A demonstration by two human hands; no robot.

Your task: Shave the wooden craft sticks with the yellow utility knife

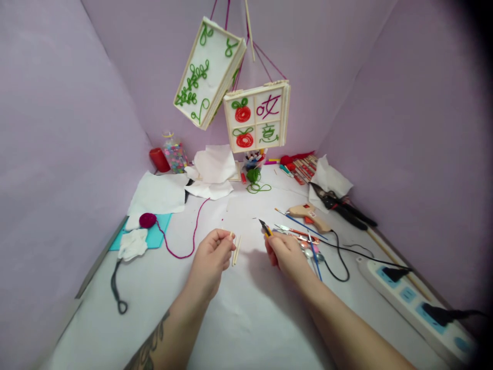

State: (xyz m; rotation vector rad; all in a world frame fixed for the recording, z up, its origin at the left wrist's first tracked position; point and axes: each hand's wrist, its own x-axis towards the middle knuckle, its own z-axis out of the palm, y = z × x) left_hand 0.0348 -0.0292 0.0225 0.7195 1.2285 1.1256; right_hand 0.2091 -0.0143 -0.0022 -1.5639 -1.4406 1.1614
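My right hand (284, 252) is closed around a yellow and black craft knife (265, 228), its dark blade pointing up and to the left. My left hand (214, 257) is closed in a pinch on a thin wooden stick (231, 234), of which only a short pale bit shows past the fingers. Just right of that hand, short wooden sticks (236, 251) lie side by side on the white table. The knife blade and the pinched stick are apart.
Two decorated panels (257, 117) hang on purple cords above the table's back. At right lie a glue gun (310, 216), brushes, pruning shears (339, 205) and a power strip (408, 298) with cables. At left is purple yarn (148, 220); green yarn (253, 176) lies farther back.
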